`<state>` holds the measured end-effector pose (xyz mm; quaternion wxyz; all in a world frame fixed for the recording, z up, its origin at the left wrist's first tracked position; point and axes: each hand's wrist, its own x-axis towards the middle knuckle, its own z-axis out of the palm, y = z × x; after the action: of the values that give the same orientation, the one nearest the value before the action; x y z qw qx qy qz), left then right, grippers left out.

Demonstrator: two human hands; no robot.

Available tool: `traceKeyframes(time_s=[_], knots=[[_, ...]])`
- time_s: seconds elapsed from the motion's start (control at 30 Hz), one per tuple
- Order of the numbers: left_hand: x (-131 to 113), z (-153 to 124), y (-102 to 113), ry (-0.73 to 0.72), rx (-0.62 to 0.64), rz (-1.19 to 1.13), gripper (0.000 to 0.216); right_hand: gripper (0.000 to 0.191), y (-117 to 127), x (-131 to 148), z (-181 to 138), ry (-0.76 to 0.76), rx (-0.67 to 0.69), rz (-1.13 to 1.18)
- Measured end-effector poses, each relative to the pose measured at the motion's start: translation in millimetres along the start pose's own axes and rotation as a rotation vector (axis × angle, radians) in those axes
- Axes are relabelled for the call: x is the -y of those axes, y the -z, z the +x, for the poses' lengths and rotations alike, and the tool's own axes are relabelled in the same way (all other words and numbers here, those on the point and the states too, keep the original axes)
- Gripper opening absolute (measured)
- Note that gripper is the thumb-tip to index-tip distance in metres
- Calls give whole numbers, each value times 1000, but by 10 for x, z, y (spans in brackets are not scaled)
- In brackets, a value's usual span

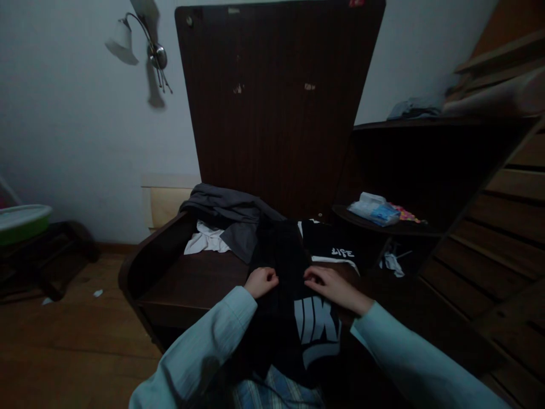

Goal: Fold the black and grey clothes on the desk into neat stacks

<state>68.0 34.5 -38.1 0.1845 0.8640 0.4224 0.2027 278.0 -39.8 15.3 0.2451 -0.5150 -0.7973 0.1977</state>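
A black garment [279,324] with a large pale grey print lies in front of me, running from the dark wooden desk top toward my lap. My left hand [261,282] is at its left side, fingers curled into a pinch on the fabric. Across from it, my right hand [330,287] pinches the right side, just above the print. The dim light hides the exact folds between the fingers. Beyond my right hand lies a folded black-and-white garment [326,241] with white lettering. A dark grey cloth [230,207] is heaped at the back left.
A white cloth [207,238] lies beside the grey heap on the dark desk [179,278]. To the right, a shelf [430,229] bears a blue-and-white packet [372,210]. A wall lamp [157,55] hangs at upper left. A green basin [25,224] stands on a stool at far left.
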Motion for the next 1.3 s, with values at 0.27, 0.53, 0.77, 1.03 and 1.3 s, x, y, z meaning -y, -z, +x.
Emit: traceKeyframes(time_s=[0.27,0.53,0.77,1.03,1.3], knots=[[-140,52,106,74,103,162,19,11,-448,-282,642,-26,-24,99],[-532,156,111,73,136,295,23,12,-573,-432,721,-80,-125,140],[-381,193,43,-6,95,273,28,15,-546,-445,762,-103,-108,170],[16,48,-156,-125,-90,337,44,9,-521,-406,670,-157,75,369],[60,-165,-163,-143,-99,313,46,11,-242,-460,1056,-273,218,566]])
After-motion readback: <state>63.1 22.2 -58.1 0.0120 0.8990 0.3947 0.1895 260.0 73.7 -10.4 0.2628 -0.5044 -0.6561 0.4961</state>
